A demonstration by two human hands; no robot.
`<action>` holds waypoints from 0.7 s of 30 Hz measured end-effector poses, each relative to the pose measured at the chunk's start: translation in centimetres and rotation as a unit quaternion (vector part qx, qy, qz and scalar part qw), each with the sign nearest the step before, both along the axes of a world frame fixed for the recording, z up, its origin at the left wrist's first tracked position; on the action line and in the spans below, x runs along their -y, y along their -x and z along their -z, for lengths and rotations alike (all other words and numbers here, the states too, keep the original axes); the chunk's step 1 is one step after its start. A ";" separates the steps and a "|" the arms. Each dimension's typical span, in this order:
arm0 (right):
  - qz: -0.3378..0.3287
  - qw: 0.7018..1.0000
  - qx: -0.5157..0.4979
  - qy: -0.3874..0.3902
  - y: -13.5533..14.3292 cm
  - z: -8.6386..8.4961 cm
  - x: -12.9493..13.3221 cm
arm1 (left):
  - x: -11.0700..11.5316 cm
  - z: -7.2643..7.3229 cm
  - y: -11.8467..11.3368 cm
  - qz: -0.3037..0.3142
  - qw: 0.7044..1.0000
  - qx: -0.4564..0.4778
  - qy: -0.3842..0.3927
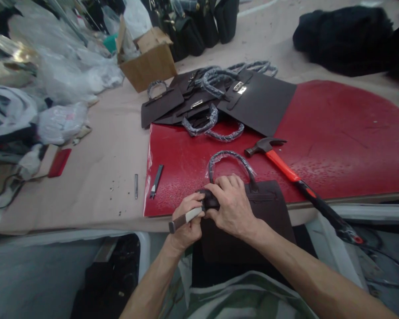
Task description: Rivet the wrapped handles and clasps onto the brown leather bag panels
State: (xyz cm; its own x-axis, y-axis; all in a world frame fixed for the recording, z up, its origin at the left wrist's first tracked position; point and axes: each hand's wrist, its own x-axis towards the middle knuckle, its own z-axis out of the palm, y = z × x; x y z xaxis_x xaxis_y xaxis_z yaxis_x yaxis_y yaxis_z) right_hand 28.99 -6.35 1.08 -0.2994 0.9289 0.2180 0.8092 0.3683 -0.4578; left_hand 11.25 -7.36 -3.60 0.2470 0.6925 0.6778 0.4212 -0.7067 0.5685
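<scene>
A dark brown handbag (267, 217) leans at the table's front edge, its arched handle (231, 155) wrapped in clear plastic. My left hand (188, 217) is closed at the bag's upper left corner around a short strap-like piece (182, 221), dark at its free end and whitish further in. Right beside it, my right hand (232, 206) grips a dark part of the bag's top, thumb and fingers pinched together. What lies between the two hands' fingertips is mostly hidden. A claw hammer (282, 166) with an orange and black handle rests right of the bag.
Under the bag's top lies a red board (335, 133). Several brown bag parts (262, 99) with wrapped handles are piled behind. Left are a small dark tool (157, 180) and a metal rod (136, 186). A cardboard box (149, 62) and plastic bags (63, 122) stand further back.
</scene>
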 end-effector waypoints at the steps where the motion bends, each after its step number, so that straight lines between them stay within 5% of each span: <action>1: -0.001 1.000 -0.001 0.003 0.0 0.0 -0.1 | 0.0 0.1 0.1 0.000 1.000 -0.001 0.006; 21: 0.000 1.000 -0.003 0.017 0.1 0.0 -0.4 | -0.5 -1.2 0.2 0.025 0.998 -0.017 0.047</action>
State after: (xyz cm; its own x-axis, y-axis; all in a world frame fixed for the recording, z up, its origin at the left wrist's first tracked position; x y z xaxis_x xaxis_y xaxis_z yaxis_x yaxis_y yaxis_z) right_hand 28.94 -5.98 1.06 -0.2987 0.9355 0.1887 0.8062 0.3532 -0.4747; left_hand 11.08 -6.86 -2.44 0.3038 0.7393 0.6010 0.4069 -0.6710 0.6198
